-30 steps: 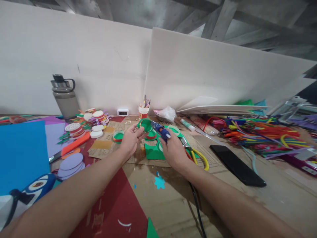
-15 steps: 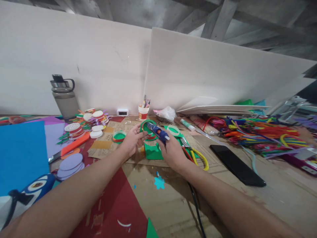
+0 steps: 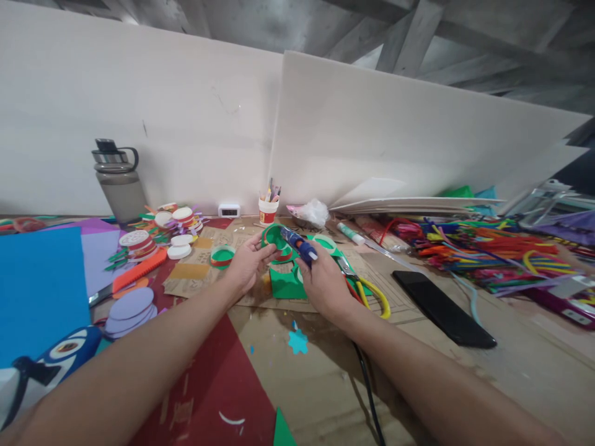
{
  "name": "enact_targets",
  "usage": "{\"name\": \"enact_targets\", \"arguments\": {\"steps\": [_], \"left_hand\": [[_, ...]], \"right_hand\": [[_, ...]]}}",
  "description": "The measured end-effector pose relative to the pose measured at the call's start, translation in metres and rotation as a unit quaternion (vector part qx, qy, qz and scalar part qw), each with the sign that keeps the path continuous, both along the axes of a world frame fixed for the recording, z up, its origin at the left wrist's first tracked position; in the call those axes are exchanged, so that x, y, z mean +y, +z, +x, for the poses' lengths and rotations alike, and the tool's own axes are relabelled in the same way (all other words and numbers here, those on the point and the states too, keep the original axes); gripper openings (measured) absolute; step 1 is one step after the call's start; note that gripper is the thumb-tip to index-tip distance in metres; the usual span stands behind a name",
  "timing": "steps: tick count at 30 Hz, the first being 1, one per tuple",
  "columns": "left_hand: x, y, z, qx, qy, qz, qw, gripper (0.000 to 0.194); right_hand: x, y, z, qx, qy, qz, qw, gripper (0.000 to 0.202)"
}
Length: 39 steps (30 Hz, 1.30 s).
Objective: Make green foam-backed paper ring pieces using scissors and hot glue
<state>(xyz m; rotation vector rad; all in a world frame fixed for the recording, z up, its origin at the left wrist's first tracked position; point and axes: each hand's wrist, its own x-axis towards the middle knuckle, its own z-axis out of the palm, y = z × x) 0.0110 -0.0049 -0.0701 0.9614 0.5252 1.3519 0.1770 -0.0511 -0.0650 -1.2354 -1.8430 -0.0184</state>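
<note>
My left hand (image 3: 250, 262) pinches the rim of a round green cup piece (image 3: 273, 235) with a red and white edge. A blue glue gun (image 3: 300, 244) is gripped in my right hand (image 3: 325, 282), its nozzle end close to the cup piece's right side; the exact tip is hard to make out. Green foam sheet (image 3: 287, 284) lies below the hands. Another green-lined ring (image 3: 222, 256) rests left of my left hand. Scissors with yellow and red handles (image 3: 382, 298) lie just right of my right hand.
A black phone (image 3: 444, 308) and colourful pipe cleaners (image 3: 493, 248) lie to the right. On the left are a bottle (image 3: 121, 192), an orange cutter (image 3: 139, 271) and purple discs (image 3: 131, 306). A pen cup (image 3: 268, 212) stands at the back. A black cord (image 3: 367, 390) runs toward the front.
The glue gun has shifted slightly right, its nozzle end drawn back from the cup piece's middle toward its right edge. My left hand keeps its hold.
</note>
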Motion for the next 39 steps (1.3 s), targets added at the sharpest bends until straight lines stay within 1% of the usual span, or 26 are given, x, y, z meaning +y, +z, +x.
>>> {"name": "enact_targets", "arguments": {"steps": [3, 5, 7, 9, 11, 14, 17, 18, 19, 21, 23, 27, 28, 29, 30, 31, 33, 34, 35, 36, 37, 38, 39], "left_hand": [[0.002, 0.003, -0.003, 0.017, 0.016, 0.004, 1.000, 0.037], [0.003, 0.005, -0.005, 0.021, 0.025, 0.005, 0.999, 0.035], [0.004, 0.006, -0.008, 0.019, 0.039, 0.003, 0.999, 0.034], [0.005, 0.007, -0.010, 0.021, 0.051, 0.001, 0.998, 0.032], [0.005, 0.006, -0.010, 0.033, 0.055, -0.009, 0.998, 0.031], [0.006, 0.005, -0.010, 0.072, 0.040, -0.037, 0.996, 0.030], [0.007, 0.007, -0.009, 0.133, 0.025, -0.061, 0.989, 0.030], [0.008, 0.008, -0.009, 0.162, 0.014, -0.064, 0.985, 0.031], [0.008, 0.010, -0.010, 0.192, 0.000, -0.063, 0.979, 0.031], [0.008, 0.012, -0.011, 0.261, -0.032, -0.052, 0.963, 0.030], [0.009, 0.014, -0.014, 0.333, -0.040, -0.029, 0.942, 0.026], [0.013, 0.023, -0.024, 0.426, 0.015, 0.021, 0.904, 0.011], [0.014, 0.027, -0.027, 0.452, 0.027, 0.036, 0.891, 0.010], [0.016, 0.032, -0.031, 0.491, 0.040, 0.052, 0.869, 0.008], [0.018, 0.037, -0.036, 0.540, 0.058, 0.072, 0.837, 0.008], [0.021, 0.042, -0.041, 0.591, 0.090, 0.090, 0.797, 0.008], [0.028, 0.050, -0.054, 0.675, 0.165, 0.131, 0.707, 0.011], [0.031, 0.052, -0.061, 0.707, 0.189, 0.136, 0.668, 0.012], [0.035, 0.054, -0.069, 0.727, 0.213, 0.128, 0.640, 0.012], [0.038, 0.054, -0.077, 0.735, 0.232, 0.110, 0.628, 0.010], [0.040, 0.054, -0.084, 0.735, 0.239, 0.101, 0.626, 0.009], [0.042, 0.053, -0.091, 0.733, 0.245, 0.093, 0.628, 0.008], [0.044, 0.052, -0.096, 0.723, 0.249, 0.087, 0.638, 0.008]], "right_hand": [[-0.002, 0.002, 0.000, 0.000, -0.012, -0.025, 1.000, 0.029], [-0.003, 0.004, 0.000, 0.021, -0.003, -0.033, 0.999, 0.029], [-0.003, 0.006, 0.001, 0.069, 0.014, -0.045, 0.996, 0.030], [-0.001, 0.007, 0.002, 0.141, 0.034, -0.077, 0.986, 0.027], [0.001, 0.006, 0.003, 0.222, 0.057, -0.137, 0.964, 0.025], [0.004, 0.007, 0.003, 0.341, 0.104, -0.212, 0.910, 0.031], [0.004, 0.010, 0.003, 0.446, 0.138, -0.232, 0.853, 0.035], [0.004, 0.011, 0.003, 0.468, 0.146, -0.236, 0.839, 0.036], [0.004, 0.012, 0.003, 0.482, 0.151, -0.238, 0.830, 0.036], [0.004, 0.013, 0.002, 0.492, 0.156, -0.235, 0.824, 0.038], [0.004, 0.012, 0.003, 0.490, 0.158, -0.231, 0.826, 0.040], [0.005, 0.012, 0.003, 0.492, 0.158, -0.234, 0.823, 0.041], [0.005, 0.013, 0.002, 0.495, 0.158, -0.233, 0.822, 0.041], [0.004, 0.014, 0.002, 0.498, 0.159, -0.232, 0.820, 0.040], [0.003, 0.015, 0.002, 0.499, 0.160, -0.230, 0.820, 0.040], [0.003, 0.016, 0.002, 0.499, 0.160, -0.230, 0.820, 0.039], [0.002, 0.017, 0.002, 0.496, 0.159, -0.231, 0.822, 0.040], [0.002, 0.017, 0.002, 0.493, 0.159, -0.233, 0.823, 0.040], [0.002, 0.016, 0.002, 0.491, 0.161, -0.235, 0.824, 0.040], [0.003, 0.015, 0.002, 0.488, 0.162, -0.235, 0.825, 0.040], [0.003, 0.013, 0.003, 0.484, 0.163, -0.235, 0.827, 0.040], [0.003, 0.012, 0.003, 0.481, 0.163, -0.236, 0.828, 0.040], [0.004, 0.011, 0.003, 0.478, 0.162, -0.236, 0.830, 0.040]]}}
